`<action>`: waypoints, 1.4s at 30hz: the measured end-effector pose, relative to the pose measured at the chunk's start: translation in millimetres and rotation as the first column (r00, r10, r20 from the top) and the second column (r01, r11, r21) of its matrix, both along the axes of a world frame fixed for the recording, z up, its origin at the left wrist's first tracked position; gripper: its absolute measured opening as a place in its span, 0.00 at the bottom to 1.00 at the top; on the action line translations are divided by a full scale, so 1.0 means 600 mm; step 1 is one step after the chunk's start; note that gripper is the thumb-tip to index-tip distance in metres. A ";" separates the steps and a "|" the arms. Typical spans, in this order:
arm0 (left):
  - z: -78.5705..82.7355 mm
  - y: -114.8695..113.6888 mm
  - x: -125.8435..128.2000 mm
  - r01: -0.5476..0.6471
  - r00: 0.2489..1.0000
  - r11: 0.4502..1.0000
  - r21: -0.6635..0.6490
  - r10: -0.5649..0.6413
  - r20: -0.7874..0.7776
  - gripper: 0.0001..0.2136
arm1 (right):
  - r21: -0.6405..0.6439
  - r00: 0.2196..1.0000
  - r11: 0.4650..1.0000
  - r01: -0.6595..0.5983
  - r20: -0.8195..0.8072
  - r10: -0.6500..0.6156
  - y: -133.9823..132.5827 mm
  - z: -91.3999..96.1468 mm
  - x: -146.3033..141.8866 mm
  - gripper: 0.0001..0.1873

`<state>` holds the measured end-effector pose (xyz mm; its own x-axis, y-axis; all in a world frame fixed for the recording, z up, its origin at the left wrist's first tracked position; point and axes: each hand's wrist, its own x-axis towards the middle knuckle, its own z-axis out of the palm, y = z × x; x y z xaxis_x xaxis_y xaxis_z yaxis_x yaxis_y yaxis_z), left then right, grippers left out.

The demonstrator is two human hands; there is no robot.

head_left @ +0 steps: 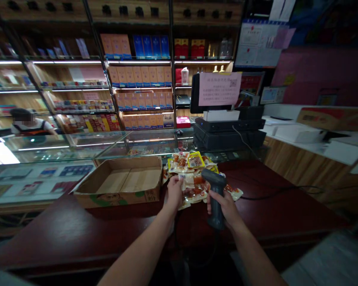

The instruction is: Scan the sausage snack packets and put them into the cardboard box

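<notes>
A dark grey barcode scanner (216,180) is upright in my right hand (226,204), its head tilted over the packets and my fingers wrapped round its handle. My left hand (174,192) is closed at the left edge of a clear vacuum-sealed snack packet (195,191) with reddish-brown food inside. Behind it lies a pile of similar snack packets (180,161), some with yellow borders (196,159). Part of the pile is hidden by the scanner and my hands.
Left of the packets stands an open cardboard box (116,200) on the dark red table (77,230). Behind are glass counters (107,145) and a monitor (195,95) with a pink notice. A black cable (274,194) crosses the right side. A person (32,125) is at far left.
</notes>
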<state>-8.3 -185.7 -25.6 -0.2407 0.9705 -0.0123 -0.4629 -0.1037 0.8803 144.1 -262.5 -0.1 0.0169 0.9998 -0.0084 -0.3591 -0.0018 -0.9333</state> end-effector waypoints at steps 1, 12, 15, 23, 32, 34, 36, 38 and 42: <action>-0.001 0.007 0.008 0.039 0.999 0.999 -0.009 -0.039 -0.028 0.14 | -0.002 1.000 1.000 0.016 -0.004 -0.016 -0.004 -0.003 0.011 0.19; 0.033 0.128 0.031 0.165 0.857 0.985 -0.047 -0.167 -0.488 0.15 | 0.007 0.998 0.998 0.056 -0.001 -0.056 -0.036 0.000 0.051 0.19; 0.024 0.133 0.035 0.122 0.805 0.993 0.010 -0.093 -0.585 0.12 | -0.011 0.999 0.999 0.044 -0.004 -0.044 -0.037 0.000 0.043 0.19; -0.005 0.100 0.010 0.104 0.668 0.978 0.178 0.064 -0.741 0.03 | -0.043 1.000 0.999 -0.024 -0.004 0.024 -0.033 -0.019 0.008 0.21; 0.066 0.079 -0.244 -0.059 0.487 0.967 0.248 0.245 -0.839 0.12 | -0.035 0.988 0.987 -0.155 0.019 0.156 -0.016 -0.014 -0.069 0.22; 0.074 0.083 -0.311 0.040 0.231 0.998 -0.040 -0.048 -0.972 0.11 | -0.022 0.978 0.978 -0.208 0.019 0.209 -0.010 -0.008 -0.097 0.22; 0.072 0.086 -0.356 0.113 0.008 0.929 -0.352 -0.355 -0.935 0.08 | -0.017 0.966 0.967 -0.256 0.031 0.257 -0.004 -0.003 -0.127 0.21; 0.064 0.089 -0.374 0.145 -0.087 0.845 -0.515 -0.507 -0.857 0.05 | -0.004 0.954 0.955 -0.297 0.045 0.297 0.001 0.001 -0.153 0.20; 0.047 0.097 -0.357 0.181 -0.099 0.807 -0.563 -0.554 -0.826 0.07 | -0.001 0.933 0.935 -0.356 0.058 0.355 0.006 0.004 -0.186 0.23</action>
